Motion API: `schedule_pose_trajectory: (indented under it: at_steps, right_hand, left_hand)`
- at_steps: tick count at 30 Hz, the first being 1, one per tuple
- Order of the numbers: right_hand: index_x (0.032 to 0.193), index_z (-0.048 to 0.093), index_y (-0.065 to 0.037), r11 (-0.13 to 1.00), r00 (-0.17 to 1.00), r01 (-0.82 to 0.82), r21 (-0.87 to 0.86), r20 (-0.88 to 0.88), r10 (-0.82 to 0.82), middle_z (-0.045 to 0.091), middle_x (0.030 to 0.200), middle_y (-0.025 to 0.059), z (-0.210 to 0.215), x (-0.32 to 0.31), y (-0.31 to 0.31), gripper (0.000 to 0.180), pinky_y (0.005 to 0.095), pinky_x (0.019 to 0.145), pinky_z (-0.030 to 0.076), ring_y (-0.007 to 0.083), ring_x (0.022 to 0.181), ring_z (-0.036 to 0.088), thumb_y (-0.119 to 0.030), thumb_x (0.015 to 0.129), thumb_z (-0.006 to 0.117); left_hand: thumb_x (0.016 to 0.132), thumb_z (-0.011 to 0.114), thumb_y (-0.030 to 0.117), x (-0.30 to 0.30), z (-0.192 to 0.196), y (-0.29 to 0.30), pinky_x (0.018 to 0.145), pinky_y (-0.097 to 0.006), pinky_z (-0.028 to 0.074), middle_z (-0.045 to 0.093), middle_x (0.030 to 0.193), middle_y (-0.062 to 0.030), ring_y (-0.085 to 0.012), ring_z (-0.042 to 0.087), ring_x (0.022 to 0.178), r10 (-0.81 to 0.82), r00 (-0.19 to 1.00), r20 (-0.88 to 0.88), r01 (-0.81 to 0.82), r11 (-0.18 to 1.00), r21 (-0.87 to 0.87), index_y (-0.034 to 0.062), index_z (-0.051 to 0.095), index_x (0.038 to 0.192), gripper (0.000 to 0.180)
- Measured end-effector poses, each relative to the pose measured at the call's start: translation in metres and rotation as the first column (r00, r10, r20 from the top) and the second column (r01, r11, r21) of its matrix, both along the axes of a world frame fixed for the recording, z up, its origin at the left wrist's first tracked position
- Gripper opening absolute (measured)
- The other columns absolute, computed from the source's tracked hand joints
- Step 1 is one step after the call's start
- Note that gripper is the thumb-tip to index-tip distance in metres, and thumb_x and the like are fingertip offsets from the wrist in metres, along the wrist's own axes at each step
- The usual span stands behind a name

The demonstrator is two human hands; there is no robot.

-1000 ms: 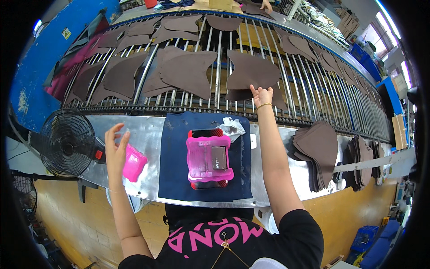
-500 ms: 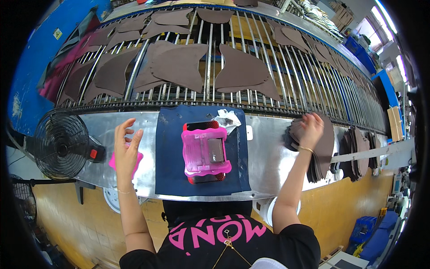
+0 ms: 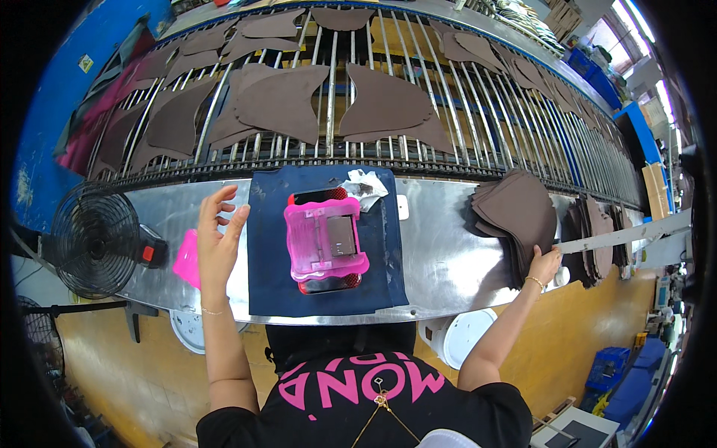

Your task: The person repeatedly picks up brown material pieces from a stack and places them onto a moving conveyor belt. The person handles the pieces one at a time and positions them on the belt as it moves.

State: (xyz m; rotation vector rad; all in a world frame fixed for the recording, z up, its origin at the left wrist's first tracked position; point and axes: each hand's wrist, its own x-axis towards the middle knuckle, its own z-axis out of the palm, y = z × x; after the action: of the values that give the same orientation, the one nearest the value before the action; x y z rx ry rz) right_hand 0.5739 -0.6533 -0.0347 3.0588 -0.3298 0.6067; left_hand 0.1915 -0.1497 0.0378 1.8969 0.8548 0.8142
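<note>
My left hand (image 3: pixel 220 233) is raised over the metal table, fingers apart and holding nothing. Beside it lies a flat bright pink piece (image 3: pixel 187 258). At the right, my right hand (image 3: pixel 545 263) pinches the near edge of a fanned stack of curved brown cut pieces (image 3: pixel 514 207). How many pieces its fingers take in is hidden. Between my hands, a translucent pink frame with wavy edges (image 3: pixel 308 240) rests over a red and black object (image 3: pixel 328 284) on a dark blue mat (image 3: pixel 272 295). A small dark block (image 3: pixel 342 236) sits in the frame's right side.
A crumpled white wad (image 3: pixel 364 188) lies on the mat's far right part. A black caged fan (image 3: pixel 95 239) stands at the left. Beyond the metal table (image 3: pixel 441 261), a rack of metal bars (image 3: pixel 328 112) carries brown pieces. A pale bar (image 3: pixel 627 233) juts in from the right.
My right hand has moved from above the stack's far part down to its near edge and taken hold there. My left hand stays raised and open. The view has shifted slightly.
</note>
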Motion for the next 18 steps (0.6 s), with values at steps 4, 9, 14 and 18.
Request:
schedule_pose_trajectory:
  at_steps: [4, 9, 14, 18]
  right_hand:
    - [0.121, 0.057, -0.002, 0.951, 0.954, -0.288, -0.112, -0.123, 0.274, 0.067, 0.103, 0.0250, 0.024, 0.011, -0.036, 0.042, 0.0486, 0.073, 0.055, 0.0425, 0.092, 0.066, -0.019, 0.084, 0.069]
    - [0.124, 0.056, -0.002, 0.853, 0.911, -0.384, 0.354, -0.002, 0.412, 0.067, 0.091, 0.0184, 0.133, -0.052, 0.067, 0.031, 0.0341, 0.042, 0.051, 0.0238, 0.067, 0.066, -0.016, 0.096, 0.056]
    - [0.119, 0.057, 0.001, 0.200, 0.532, -0.805, 0.558, 0.532, 0.659, 0.064, 0.085, 0.0024, 0.169, -0.080, 0.137, 0.028, 0.0245, 0.044, 0.049, 0.0061, 0.063, 0.055, -0.016, 0.097, 0.059]
    - [0.108, 0.058, 0.001, -0.088, 0.553, -0.599, 0.796, 0.491, 0.673, 0.062, 0.082, 0.0025, 0.173, -0.134, 0.232, 0.020, 0.0167, 0.049, 0.045, 0.0035, 0.064, 0.053, -0.014, 0.096, 0.061]
  left_hand:
    - [0.088, 0.069, 0.022, -0.003, 0.002, -0.002, 0.077, -0.026, 0.041, 0.059, 0.111, -0.0038, -0.0131, 0.054, 0.093, -0.003, 1.000, -0.007, 0.003, 1.000, -0.030, 0.0084, 0.061, 0.120, 0.036]
    - [0.087, 0.070, 0.020, -0.003, 0.002, -0.004, 0.077, -0.026, 0.042, 0.059, 0.110, -0.0038, -0.0134, 0.054, 0.092, -0.030, 0.999, 0.022, 0.031, 0.999, -0.032, 0.0084, 0.062, 0.119, 0.035]
    - [0.086, 0.071, 0.021, 0.028, 0.027, -0.013, 0.081, -0.028, 0.045, 0.058, 0.114, -0.0059, -0.0155, 0.056, 0.099, -0.155, 0.985, 0.074, 0.156, 0.988, -0.002, 0.0085, 0.062, 0.121, 0.038]
    - [0.087, 0.071, 0.023, 0.038, 0.042, -0.020, 0.091, -0.032, 0.047, 0.049, 0.135, -0.0107, -0.0203, 0.055, 0.115, -0.202, 0.937, 0.284, 0.229, 0.971, -0.065, 0.0042, 0.060, 0.125, 0.044]
